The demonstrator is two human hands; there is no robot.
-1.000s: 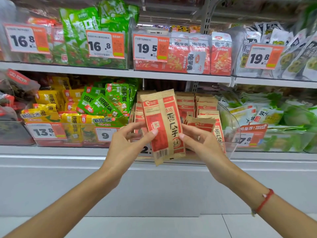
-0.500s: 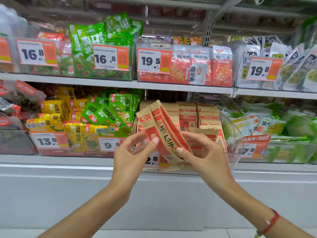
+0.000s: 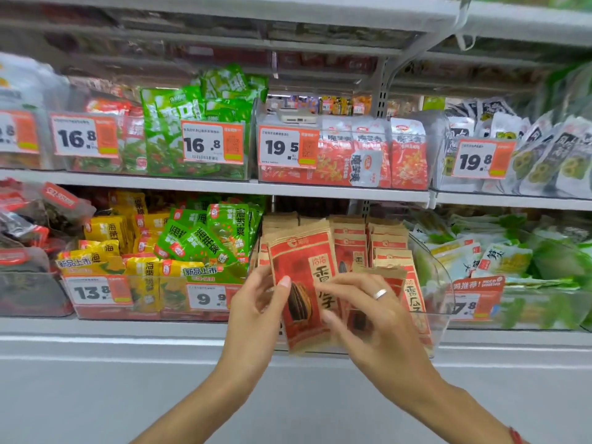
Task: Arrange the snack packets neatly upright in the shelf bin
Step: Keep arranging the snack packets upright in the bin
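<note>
A shop shelf [image 3: 192, 328] runs across the view, its clear bins packed with snack bags and fronted by orange-and-white price tags. In the middle of the lower row sits a clear plastic bin [image 3: 439, 302] holding rows of brown-and-red packets [image 3: 387, 243] standing upright. At the front of that bin one packet [image 3: 304, 283] stands nearly upright, leaning slightly, its printed face toward the camera and its bottom edge down at the bin's front lip. The left hand [image 3: 256, 312] pinches the packet's left edge, thumb pressed on the front and the other fingers curled behind it. The right hand [image 3: 368, 312] is blurred, its fingers spread loosely across the packet's right side and the packets behind; whether it grips anything cannot be told. A ring [image 3: 380, 294] shows on one of its fingers. To the left, a neighbouring bin holds green bags [image 3: 221, 232] and yellow bags [image 3: 109, 229] lying jumbled.
</note>
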